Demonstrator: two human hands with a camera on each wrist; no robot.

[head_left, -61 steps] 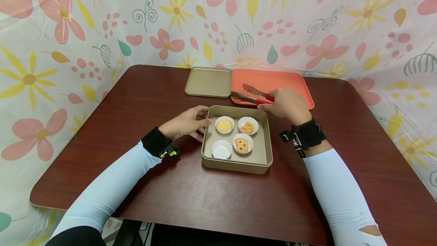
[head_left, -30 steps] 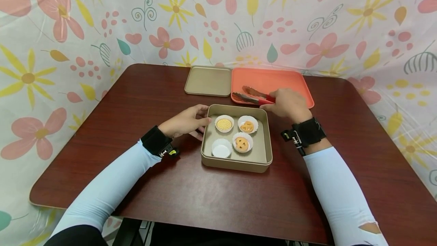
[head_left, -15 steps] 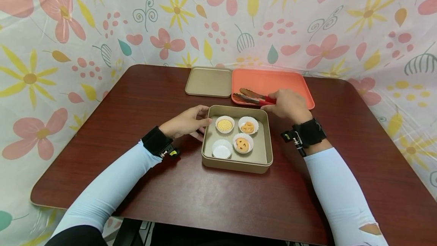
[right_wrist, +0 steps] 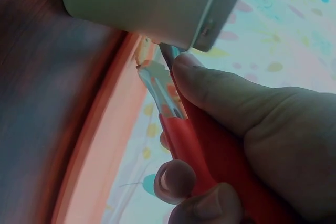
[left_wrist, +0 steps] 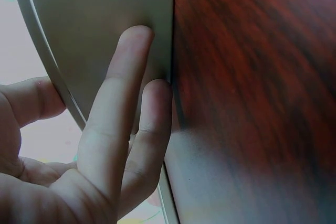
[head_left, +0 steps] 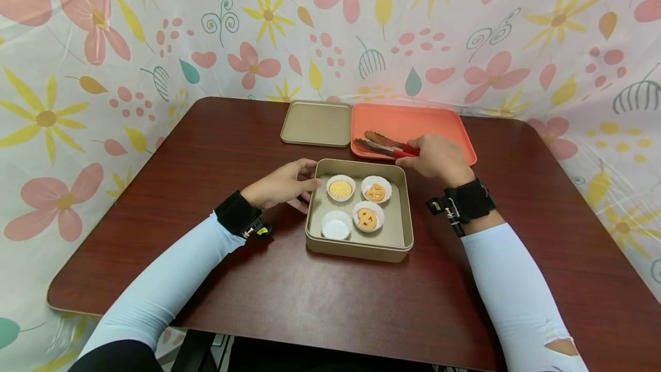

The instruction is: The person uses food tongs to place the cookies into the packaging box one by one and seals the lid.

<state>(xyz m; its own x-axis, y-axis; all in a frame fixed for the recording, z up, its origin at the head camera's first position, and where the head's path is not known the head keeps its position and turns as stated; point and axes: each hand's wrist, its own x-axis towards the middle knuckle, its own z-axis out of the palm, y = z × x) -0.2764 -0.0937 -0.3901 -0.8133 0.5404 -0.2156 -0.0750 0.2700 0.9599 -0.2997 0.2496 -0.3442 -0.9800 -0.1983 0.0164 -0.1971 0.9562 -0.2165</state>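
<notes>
In the head view, an uncovered gold tin [head_left: 356, 250] stands on the table. Inside it are a round yellow cookie [head_left: 340, 189], a pretzel-shaped cookie [head_left: 375, 192] and another round cookie [head_left: 367, 219], each in a white paper cup. The fourth cup [head_left: 335, 226], at front left, holds nothing. My left hand [head_left: 281, 184] steadies the tin's left side: thumb at the rim, straight fingers [left_wrist: 131, 56] against the outer wall. My right hand [head_left: 439, 157] grips red-handled tongs [head_left: 379, 145] low over the orange tray's near left corner. In the right wrist view, the tin partly hides their tips.
The orange tray [head_left: 413, 119] lies at the back of the dark wood table [head_left: 232, 280], right behind the tin. To its left is a flat gold lid [head_left: 316, 124]. A flower-patterned cloth [head_left: 284, 22] hangs behind the table.
The tongs have shifted slightly right with my right hand, and the gap between their tips has narrowed a little. My left hand and the tin have kept their place.
</notes>
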